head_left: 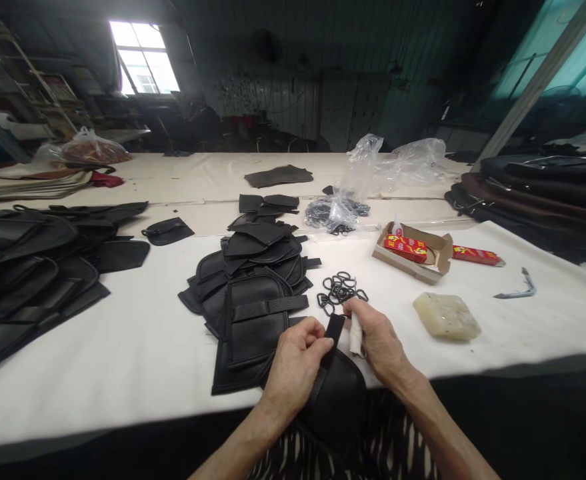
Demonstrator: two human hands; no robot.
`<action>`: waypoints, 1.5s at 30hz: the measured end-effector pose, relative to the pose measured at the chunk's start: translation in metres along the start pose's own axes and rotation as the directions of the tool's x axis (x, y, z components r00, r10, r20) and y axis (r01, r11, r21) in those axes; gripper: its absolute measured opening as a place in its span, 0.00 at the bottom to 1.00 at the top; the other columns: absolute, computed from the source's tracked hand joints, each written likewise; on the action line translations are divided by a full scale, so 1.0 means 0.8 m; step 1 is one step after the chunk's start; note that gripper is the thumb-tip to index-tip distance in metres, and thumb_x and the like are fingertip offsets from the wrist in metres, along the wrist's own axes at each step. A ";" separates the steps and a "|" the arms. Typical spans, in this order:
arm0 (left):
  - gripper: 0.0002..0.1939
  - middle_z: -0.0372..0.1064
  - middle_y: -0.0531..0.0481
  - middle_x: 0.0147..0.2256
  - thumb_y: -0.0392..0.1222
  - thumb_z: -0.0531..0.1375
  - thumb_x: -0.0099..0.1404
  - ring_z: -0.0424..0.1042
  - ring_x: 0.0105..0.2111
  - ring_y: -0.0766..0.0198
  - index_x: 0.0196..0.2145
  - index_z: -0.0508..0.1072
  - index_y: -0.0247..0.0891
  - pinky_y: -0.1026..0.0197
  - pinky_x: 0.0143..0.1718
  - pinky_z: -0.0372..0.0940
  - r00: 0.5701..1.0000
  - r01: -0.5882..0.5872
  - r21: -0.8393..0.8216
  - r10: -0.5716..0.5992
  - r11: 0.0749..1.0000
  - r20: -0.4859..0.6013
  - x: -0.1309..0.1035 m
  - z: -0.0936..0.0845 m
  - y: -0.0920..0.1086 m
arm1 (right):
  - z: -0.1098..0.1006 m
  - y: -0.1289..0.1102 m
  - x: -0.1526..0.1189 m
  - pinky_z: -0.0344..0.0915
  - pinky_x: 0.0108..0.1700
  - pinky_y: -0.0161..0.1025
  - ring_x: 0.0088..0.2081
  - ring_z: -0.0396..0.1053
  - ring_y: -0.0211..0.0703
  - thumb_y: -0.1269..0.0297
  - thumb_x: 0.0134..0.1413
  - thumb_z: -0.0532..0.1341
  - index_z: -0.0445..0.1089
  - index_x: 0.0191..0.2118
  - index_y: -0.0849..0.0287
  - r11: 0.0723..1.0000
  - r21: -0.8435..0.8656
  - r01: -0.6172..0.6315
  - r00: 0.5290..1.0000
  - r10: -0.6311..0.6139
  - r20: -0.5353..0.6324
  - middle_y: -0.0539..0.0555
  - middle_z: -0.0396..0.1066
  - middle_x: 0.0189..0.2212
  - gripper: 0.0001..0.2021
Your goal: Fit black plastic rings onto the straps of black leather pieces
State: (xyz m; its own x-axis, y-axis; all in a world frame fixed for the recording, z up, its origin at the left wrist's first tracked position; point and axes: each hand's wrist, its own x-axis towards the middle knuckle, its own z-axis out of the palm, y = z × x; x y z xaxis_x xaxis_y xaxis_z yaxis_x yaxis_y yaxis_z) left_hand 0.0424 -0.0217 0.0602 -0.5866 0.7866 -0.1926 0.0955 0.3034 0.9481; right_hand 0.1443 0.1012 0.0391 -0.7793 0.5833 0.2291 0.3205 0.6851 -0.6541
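Note:
My left hand [300, 360] pinches a short black strap [335, 328] between thumb and fingers. The strap belongs to a black leather-like piece [340, 393] that hangs over the table's front edge into my lap. My right hand [380, 339] is closed around a tool handle wrapped in white cloth [355, 333]; its working end cannot be made out clearly. The right fingertips are at the near edge of a small heap of black D-rings [341, 288]. Left of my hands lies a stack of black leather-like pieces with straps [257, 320].
More black pieces [27, 273] pile up at the left. A cardboard box with red packets [413, 252], a yellowish block [446, 317] and a bent metal tool [517, 288] are at the right. Behind the rings is a clear plastic bag [340, 212]; dark bags [533, 200] are stacked at far right.

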 end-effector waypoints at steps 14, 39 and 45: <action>0.06 0.52 0.59 0.15 0.39 0.55 0.54 0.51 0.18 0.69 0.22 0.64 0.38 0.64 0.22 0.46 0.998 -0.057 0.164 0.060 0.985 -0.013 0.006 0.006 -0.003 | -0.007 -0.022 -0.019 0.58 0.32 0.34 0.30 0.61 0.39 0.74 0.56 0.51 0.62 0.35 0.57 0.986 0.006 0.167 0.970 -0.163 -0.181 0.49 0.60 0.27 0.06; 0.10 0.65 0.54 0.21 0.40 0.53 0.60 0.61 0.23 0.66 0.24 0.70 0.39 0.65 0.28 0.56 0.973 -0.204 0.125 0.215 0.971 -0.079 -0.007 0.007 -0.013 | -0.010 -0.023 -0.016 0.64 0.37 0.42 0.37 0.66 0.48 0.74 0.62 0.49 0.69 0.38 0.64 0.599 -0.575 0.557 0.725 -0.689 -0.014 0.63 0.70 0.34 0.12; 0.10 0.63 0.54 0.21 0.40 0.52 0.61 0.61 0.24 0.65 0.24 0.68 0.39 0.64 0.30 0.55 0.974 -0.211 0.130 0.220 0.969 -0.060 -0.005 0.008 -0.016 | -0.016 -0.024 -0.013 0.65 0.39 0.44 0.37 0.67 0.48 0.74 0.61 0.50 0.69 0.37 0.62 0.551 -0.562 0.617 0.681 -0.731 0.031 0.62 0.71 0.35 0.11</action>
State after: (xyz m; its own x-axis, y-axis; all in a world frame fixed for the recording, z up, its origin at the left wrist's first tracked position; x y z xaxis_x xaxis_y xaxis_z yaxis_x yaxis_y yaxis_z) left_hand 0.0490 -0.0255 0.0472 -0.5987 0.8001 0.0364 0.3205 0.1976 0.9264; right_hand 0.1532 0.0874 0.0581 -0.7823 -0.1173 0.6118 -0.0016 0.9825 0.1863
